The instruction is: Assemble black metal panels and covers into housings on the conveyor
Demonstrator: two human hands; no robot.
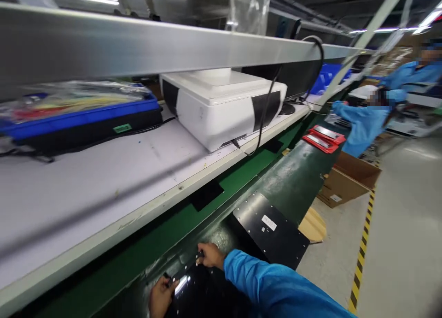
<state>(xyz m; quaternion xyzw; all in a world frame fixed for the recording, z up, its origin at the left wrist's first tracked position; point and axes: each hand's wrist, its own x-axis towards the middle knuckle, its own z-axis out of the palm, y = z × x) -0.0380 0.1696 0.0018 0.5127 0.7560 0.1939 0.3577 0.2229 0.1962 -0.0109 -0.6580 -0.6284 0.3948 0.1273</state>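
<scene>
Green bench (283,184) is running diagonally; glossy panel (207,292) is showing at bottom centre. Your left hand (160,297) and right hand (211,256) are pinching its upper edge, fingers curled nearly together. Probably stiff, slick; edges are likely offering surest hold.

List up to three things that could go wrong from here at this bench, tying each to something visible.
The farther black panel seems to jut past the bench edge; a bump from the nearby blue sleeve might tip it off.
The nearer black panel, with the left hand and right hand at its edge, looks glossy and might scratch if slid.
The black cable loops down by the shelf's front edge and could snag.
</scene>
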